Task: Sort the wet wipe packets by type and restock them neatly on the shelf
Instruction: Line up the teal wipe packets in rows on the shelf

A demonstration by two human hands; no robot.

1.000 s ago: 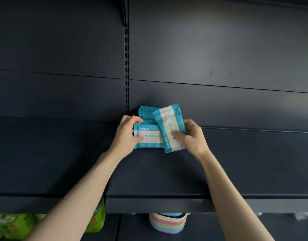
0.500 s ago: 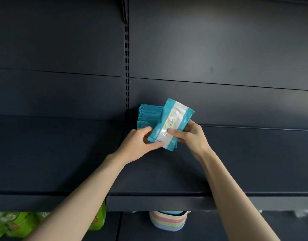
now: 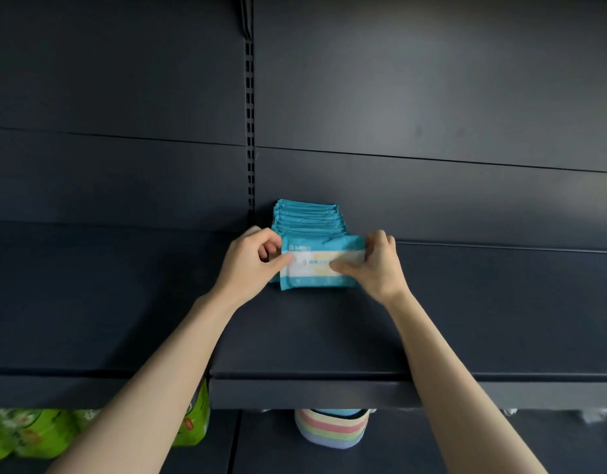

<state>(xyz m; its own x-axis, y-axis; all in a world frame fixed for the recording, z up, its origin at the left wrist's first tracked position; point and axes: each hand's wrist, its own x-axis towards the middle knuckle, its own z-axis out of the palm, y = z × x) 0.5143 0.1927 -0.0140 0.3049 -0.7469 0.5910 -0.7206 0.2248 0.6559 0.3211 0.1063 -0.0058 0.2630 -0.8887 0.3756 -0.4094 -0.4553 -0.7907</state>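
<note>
1. Shelf: a dark flat board fixed against a dark back panel. A slotted post runs up the panel, just left of the stock.
2. Row: teal packets stand on edge, packed face to face. The row runs from the back panel toward the front of the shelf, just right of the post. Only the top edges of these packets show.
3. Packet: teal with a white centre band. It stands on its long edge at the front of the row, printed face toward the camera and against the nearest packet of the row. Its lower edge is at the shelf board. The print is too blurred to read.
4. Left hand: thumb and curled fingers pinch the left end of the packet.
5. Right hand: fingers are curled over the top right corner of the packet and the thumb lies across its front face. The hand grips the packet.
6. Basket: stands on the level below, under the front edge of the shelf, which hides part of its rim. Its wall is banded in pink, green and lilac. A teal item shows inside at the top. What it is cannot be told.
7. Green packs: lie on the lower level at the left, well apart from the basket and partly hidden behind the left forearm.
</note>
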